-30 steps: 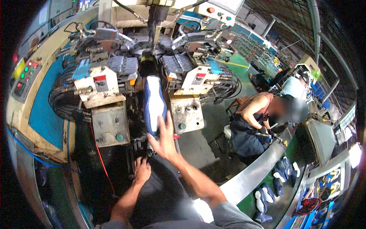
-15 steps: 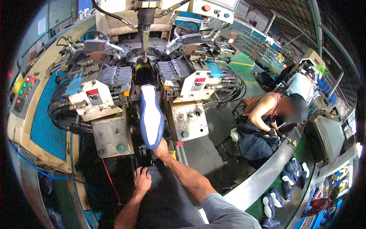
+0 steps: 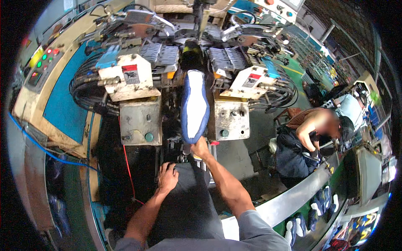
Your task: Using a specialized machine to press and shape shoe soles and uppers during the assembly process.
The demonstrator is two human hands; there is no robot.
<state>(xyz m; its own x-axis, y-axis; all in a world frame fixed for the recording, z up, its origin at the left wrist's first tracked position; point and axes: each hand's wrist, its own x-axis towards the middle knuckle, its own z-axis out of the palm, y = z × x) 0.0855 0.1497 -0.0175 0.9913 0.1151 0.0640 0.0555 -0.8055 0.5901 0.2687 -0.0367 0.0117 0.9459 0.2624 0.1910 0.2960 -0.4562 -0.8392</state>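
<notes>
A blue shoe upper on a last (image 3: 196, 108), its white sole side facing up, lies lengthwise between the two halves of a machine. At its near end my right hand (image 3: 201, 148) grips it from below, the fingertips partly hidden under the rounded end. The shoe's far end reaches in toward the machine's centre post (image 3: 203, 25). My left hand (image 3: 168, 178) rests on my dark-clothed leg (image 3: 188, 205), fingers spread and slightly bent, holding nothing.
Metal boxes with green buttons (image 3: 141, 121) flank the shoe. A control panel (image 3: 44, 65) stands at left. On the right, a person (image 3: 305, 142) bends over a curved metal ledge (image 3: 289, 203); several blue-and-white shoes (image 3: 299, 224) lie beyond it. A red cord (image 3: 127, 163) hangs at left.
My view has shifted, so the machine and shoe appear higher and farther right. My right hand stays at the shoe's near end, my left on my leg.
</notes>
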